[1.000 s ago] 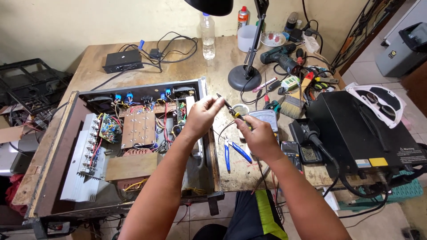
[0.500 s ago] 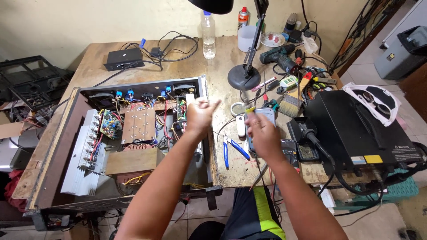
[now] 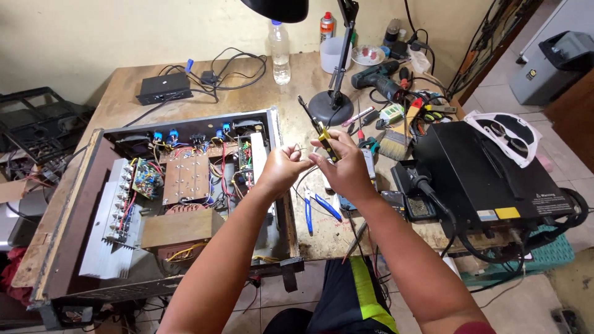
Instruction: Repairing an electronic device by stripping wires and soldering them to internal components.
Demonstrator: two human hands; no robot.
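At the centre of the frame, a small thin-legged component (image 3: 299, 149) is pinched between the fingertips of the person's left hand (image 3: 281, 168), held in the air just right of the open amplifier chassis (image 3: 185, 179) and above the wooden workbench (image 3: 124, 86). The right hand (image 3: 346, 168) is clenched around a yellow-and-black hand tool (image 3: 327, 140), probably a wire stripper or cutter, whose dark tip points toward the upper left, close to the part but seemingly not yet touching it. The step in hand looks like trimming or preparing the component's leads; the next move would call for bringing the tool's tip squarely onto the fine wire while the left fingers hold it steady.

Just below the hands, blue-handled pliers (image 3: 317, 207) lie on the bench. To the right stand a soldering-iron stand (image 3: 417, 195) and a black case (image 3: 489, 179); a paintbrush (image 3: 393, 141) lies nearby. A desk lamp's base (image 3: 331, 106) sits just above the hands, with a plastic water bottle (image 3: 280, 51) and a cordless drill (image 3: 378, 77) toward the top of the frame.

Compared with half a second ago, both hands have drawn together and risen slightly, and the tool, barely visible then, now shows clearly above the right fist.
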